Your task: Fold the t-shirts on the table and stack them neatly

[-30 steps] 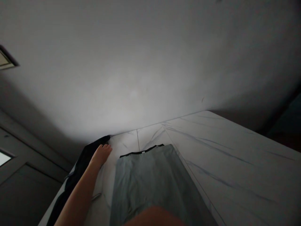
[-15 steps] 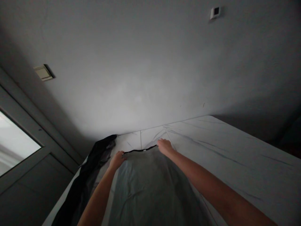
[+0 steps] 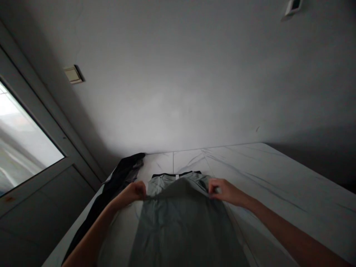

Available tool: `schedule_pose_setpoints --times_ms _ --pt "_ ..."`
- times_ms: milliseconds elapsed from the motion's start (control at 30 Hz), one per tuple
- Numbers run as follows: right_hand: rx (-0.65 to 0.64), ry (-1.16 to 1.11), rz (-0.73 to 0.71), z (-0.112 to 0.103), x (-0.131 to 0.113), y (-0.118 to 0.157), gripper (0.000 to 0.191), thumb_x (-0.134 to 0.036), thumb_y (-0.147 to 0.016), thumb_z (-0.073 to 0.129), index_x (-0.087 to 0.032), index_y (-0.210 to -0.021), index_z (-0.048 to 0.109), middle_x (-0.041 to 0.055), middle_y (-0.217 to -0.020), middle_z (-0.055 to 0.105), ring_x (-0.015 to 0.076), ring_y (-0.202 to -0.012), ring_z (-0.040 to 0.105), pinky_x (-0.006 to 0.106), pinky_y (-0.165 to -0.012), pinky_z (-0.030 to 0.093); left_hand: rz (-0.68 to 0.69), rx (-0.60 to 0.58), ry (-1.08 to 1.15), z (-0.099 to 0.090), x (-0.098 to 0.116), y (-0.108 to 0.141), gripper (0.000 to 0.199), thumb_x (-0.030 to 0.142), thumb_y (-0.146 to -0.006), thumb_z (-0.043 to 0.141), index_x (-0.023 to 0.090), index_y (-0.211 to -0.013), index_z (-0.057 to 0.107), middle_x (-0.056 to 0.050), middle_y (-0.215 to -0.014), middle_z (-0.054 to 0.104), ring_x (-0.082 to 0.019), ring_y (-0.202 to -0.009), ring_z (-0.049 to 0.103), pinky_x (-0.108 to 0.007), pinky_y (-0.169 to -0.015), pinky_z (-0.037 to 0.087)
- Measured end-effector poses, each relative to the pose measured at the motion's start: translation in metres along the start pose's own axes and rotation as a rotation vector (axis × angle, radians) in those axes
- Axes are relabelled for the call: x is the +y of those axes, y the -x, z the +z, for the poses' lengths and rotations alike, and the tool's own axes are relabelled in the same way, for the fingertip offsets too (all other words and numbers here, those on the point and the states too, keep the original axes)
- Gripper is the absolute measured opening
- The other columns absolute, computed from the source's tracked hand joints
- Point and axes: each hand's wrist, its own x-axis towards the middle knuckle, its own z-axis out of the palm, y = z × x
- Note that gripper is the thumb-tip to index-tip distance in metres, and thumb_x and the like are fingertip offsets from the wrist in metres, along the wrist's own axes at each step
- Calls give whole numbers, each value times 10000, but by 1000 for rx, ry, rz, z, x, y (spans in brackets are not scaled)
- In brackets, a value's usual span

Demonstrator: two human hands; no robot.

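A grey-green garment (image 3: 183,226) lies along a white marbled surface, its black-edged end with a small white tag toward the wall. My left hand (image 3: 136,191) pinches the garment's left side a little below that end. On the opposite side, my right hand (image 3: 219,189) grips the right edge with fingers closed. Between the hands the cloth is lifted into a raised fold. Dark clothing (image 3: 119,178) lies to the left of my left hand.
The marbled surface (image 3: 267,174) meets a plain wall (image 3: 178,92) at the back. A light switch (image 3: 73,74) and a small white device (image 3: 293,6) are on the wall. A framed door (image 3: 55,141) with a glass pane stands at the left.
Both hands have left the black-edged end, moved nearer to me and farther apart, and taken hold of the garment's sides. A fold has risen between them. The view has shifted slightly left.
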Motion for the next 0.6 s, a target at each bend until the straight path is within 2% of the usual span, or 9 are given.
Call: schedule_pose_setpoints --times_ms 67,100,133,167,200,300,367,467,600 --pt "-327 -227 59 -9 -8 15 208 -343 -670 767 -184 -705 638 22 -763 652 189 -743 629 295 -697 489 -14 -491 270 -8 -3 28 248 345 -620 784 195 -789 682 17 -742 658 -145 -703 615 -252 -658 502" --pt "-449 -308 104 -11 -10 17 251 -386 -664 773 -180 -737 651 25 -761 666 193 -738 641 300 -695 497 -47 -672 378 -10 -6 35 334 392 -615 793 201 -867 685 15 -740 665 -150 -688 619 -264 -647 507" --pt "-505 -352 142 -13 -10 15 283 -426 -684 755 -177 -778 661 30 -761 677 195 -732 650 306 -691 502 -80 -751 436 -9 -8 37 406 432 -627 785 206 -945 675 12 -741 672 -153 -679 624 -273 -644 511" --pt "-482 -350 161 -12 -8 9 299 -453 -719 720 -175 -814 667 36 -765 683 196 -731 654 310 -692 503 -91 -724 443 -6 -11 32 437 458 -659 760 204 -1000 659 6 -754 677 -155 -688 628 -279 -658 514" --pt "-383 -298 168 -10 -3 -1 295 -455 -755 681 -173 -841 670 42 -773 687 197 -738 654 314 -701 502 -79 -596 399 -2 -13 22 416 467 -704 721 198 -1014 648 -3 -774 679 -155 -712 630 -284 -686 513" --pt "61 59 196 3 21 -44 177 -305 -761 660 -168 -873 668 78 -894 693 209 -845 645 315 -769 479 -10 -49 27 16 -15 -32 265 390 -850 546 182 -989 632 -45 -901 679 -159 -820 623 -291 -785 495" --pt "230 298 252 13 38 -70 179 -189 -722 675 -164 -899 662 104 -1005 679 211 -940 625 299 -818 451 5 144 -203 27 -13 -71 236 313 -877 481 175 -1009 621 -84 -1021 661 -175 -915 614 -305 -848 476" --pt "256 473 367 23 56 -92 194 -201 -733 698 -185 -919 644 74 -965 680 194 -905 618 266 -761 428 -10 153 -321 40 -11 -112 203 259 -815 561 170 -987 623 -100 -1046 653 -201 -959 610 -312 -850 461" --pt "207 450 372 27 67 -99 185 -284 -734 715 -199 -868 619 35 -847 675 179 -786 611 248 -662 402 -66 70 -347 47 -13 -130 281 260 -727 656 202 -998 612 -33 -889 686 -191 -831 626 -282 -732 456"
